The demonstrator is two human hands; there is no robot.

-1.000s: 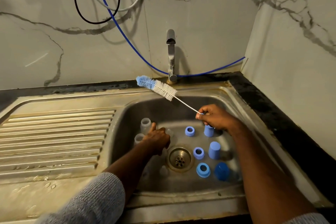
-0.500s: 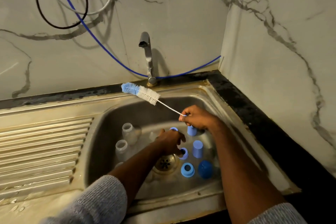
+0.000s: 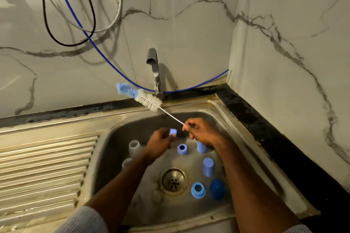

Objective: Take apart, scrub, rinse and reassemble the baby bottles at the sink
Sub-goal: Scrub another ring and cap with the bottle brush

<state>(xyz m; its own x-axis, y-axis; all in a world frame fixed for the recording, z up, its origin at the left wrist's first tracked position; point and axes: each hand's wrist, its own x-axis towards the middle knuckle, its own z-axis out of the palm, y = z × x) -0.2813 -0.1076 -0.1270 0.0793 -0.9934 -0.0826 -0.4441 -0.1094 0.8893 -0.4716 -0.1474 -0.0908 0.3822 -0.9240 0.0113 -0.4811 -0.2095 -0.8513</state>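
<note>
Left hand (image 3: 161, 141): up over the sink, a bit blurry, fingers curled, pinching a small blue ring (image 3: 173, 132).
Right hand (image 3: 198, 130): just beside the left hand, fingers curled, pinching the thin end of a brush (image 3: 144, 97).
Arms: both reach forward, sleeves pushed up near the elbows.

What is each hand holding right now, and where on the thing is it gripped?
The right hand pinches the bottle brush at the far end of its thin wire handle. The left hand holds a small blue bottle part in its fingertips; which part is too blurred to tell.
</note>
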